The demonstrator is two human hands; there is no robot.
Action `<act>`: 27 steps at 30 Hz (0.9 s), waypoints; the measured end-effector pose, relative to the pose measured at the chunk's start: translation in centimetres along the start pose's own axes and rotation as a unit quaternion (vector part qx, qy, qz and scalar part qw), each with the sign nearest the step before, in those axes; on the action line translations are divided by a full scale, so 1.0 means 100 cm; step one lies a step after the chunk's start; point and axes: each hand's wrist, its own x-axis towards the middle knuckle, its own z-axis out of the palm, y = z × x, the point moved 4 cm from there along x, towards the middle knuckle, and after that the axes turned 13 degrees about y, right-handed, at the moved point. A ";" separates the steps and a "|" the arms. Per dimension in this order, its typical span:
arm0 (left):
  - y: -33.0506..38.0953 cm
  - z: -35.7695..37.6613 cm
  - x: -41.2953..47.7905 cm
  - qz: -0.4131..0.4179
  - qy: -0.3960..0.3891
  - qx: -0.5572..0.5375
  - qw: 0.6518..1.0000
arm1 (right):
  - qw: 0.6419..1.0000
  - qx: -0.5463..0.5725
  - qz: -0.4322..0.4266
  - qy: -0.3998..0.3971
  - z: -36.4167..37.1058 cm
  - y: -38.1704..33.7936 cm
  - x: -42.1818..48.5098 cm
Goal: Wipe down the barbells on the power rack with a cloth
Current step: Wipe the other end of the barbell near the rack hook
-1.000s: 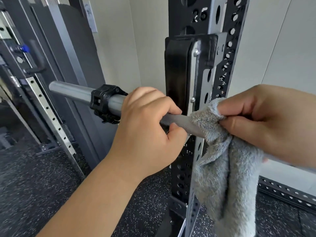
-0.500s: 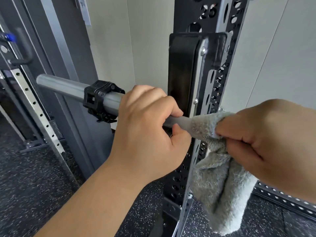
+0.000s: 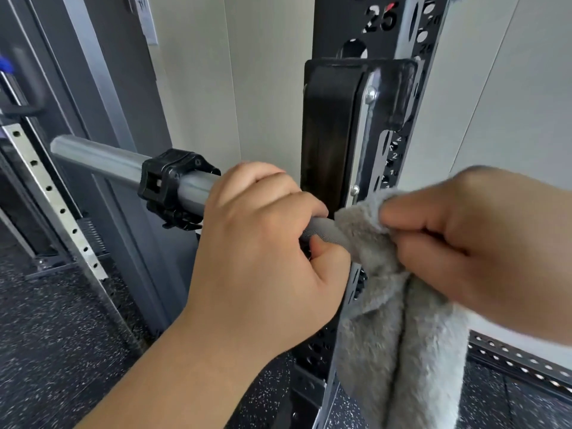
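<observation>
Knurling, fine and cross-hatched, covers the short stretch of grey barbell point(image 3: 318, 230) that shows between the two hands. To the left the bar widens into a smooth, round metal sleeve that ends in a flat face. A blocky black collar point(image 3: 170, 187) with ridged edges is clamped round this sleeve.

Just right of the collar, the left hand point(image 3: 263, 252) wraps over the bar from above. Its fingers curl round the bar and the thumb tucks underneath in a closed grip.

The right hand point(image 3: 479, 243), somewhat blurred, pinches a fluffy grey cloth point(image 3: 402, 335) round the shaft, with bent fingers pressing the top fold against the bar. The cloth has a soft, deep pile. It hangs below the bar in loose vertical folds down to the bottom edge of the view.

Behind the hands rises the power rack upright point(image 3: 383, 23), black metal pierced with rows of round holes and a cut-out number 25. A tall black J-hook point(image 3: 328, 131) with a smooth face and a bolted bright steel plate sits on the upright, and the bar passes its lower part.

Below lies a black floor point(image 3: 46, 351) with white speckles, and behind stands a pale, flat wall point(image 3: 263, 72).
</observation>
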 end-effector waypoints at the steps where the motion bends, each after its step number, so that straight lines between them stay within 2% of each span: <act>1: 0.000 0.000 0.000 0.000 0.005 0.001 1.000 | 0.999 0.026 0.040 -0.018 0.006 0.002 0.000; 5: 0.000 -0.001 0.000 -0.002 0.016 0.006 1.000 | 0.989 0.107 0.100 -0.024 0.004 0.021 -0.006; 11: 0.000 -0.002 0.001 -0.001 0.024 0.024 0.999 | 0.995 0.061 0.076 -0.035 0.000 0.014 0.004; 16: 0.000 -0.002 0.001 0.005 0.024 0.023 0.999 | 0.993 0.094 0.067 -0.016 0.005 0.012 0.002; 20: 0.000 -0.002 0.001 0.013 0.022 0.013 1.000 | 0.994 0.063 0.075 -0.054 0.000 0.018 -0.011; 22: -0.001 -0.001 0.001 0.015 0.017 0.013 1.000 | 0.997 0.044 0.053 -0.045 0.001 0.014 -0.007; 27: 0.001 -0.001 0.000 0.005 0.011 0.013 1.000 | 0.991 0.104 0.049 -0.067 0.011 0.013 0.000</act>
